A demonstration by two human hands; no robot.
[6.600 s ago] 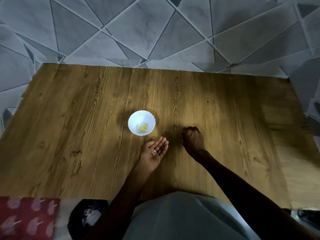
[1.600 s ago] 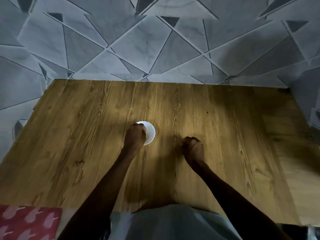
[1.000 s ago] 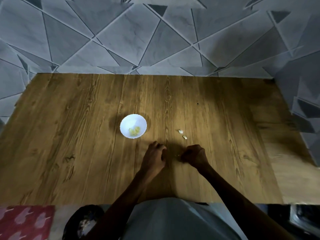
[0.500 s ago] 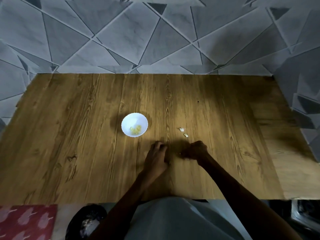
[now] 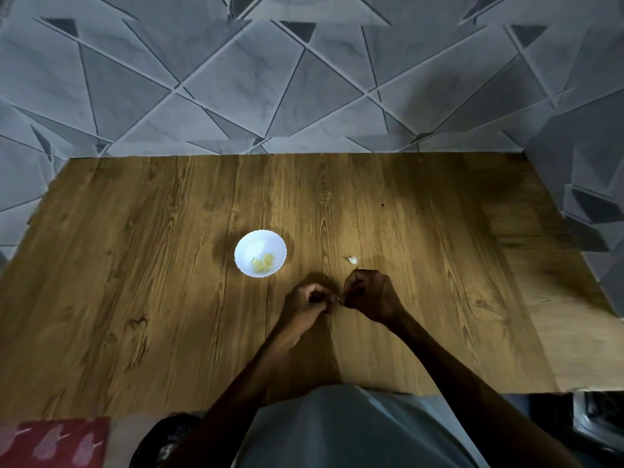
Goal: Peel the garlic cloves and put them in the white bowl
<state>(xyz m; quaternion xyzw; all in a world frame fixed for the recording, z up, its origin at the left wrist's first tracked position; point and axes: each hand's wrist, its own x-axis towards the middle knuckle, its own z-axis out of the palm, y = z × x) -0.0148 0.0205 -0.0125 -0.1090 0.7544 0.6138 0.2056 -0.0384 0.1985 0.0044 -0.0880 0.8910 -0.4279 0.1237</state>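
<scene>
The white bowl (image 5: 260, 253) stands on the wooden table (image 5: 135, 282) and holds several yellowish peeled garlic cloves (image 5: 262, 263). Just in front of it my left hand (image 5: 305, 304) and my right hand (image 5: 369, 293) meet fingertip to fingertip, both with curled fingers pinching a small garlic clove (image 5: 335, 299) that barely shows between them. A loose unpeeled garlic clove (image 5: 353, 260) lies on the table just beyond my right hand; another is mostly hidden behind its knuckles.
A grey patterned tiled wall (image 5: 304, 79) rises behind the table. A dark bag (image 5: 165, 440) and a red patterned cloth (image 5: 54, 444) sit below the table's near edge at the left. A dark object (image 5: 597, 423) shows at the bottom right.
My left hand came back from the bowl to meet my right hand. Both hands then drew together on a clove, and my right hand now covers one of the two loose cloves.
</scene>
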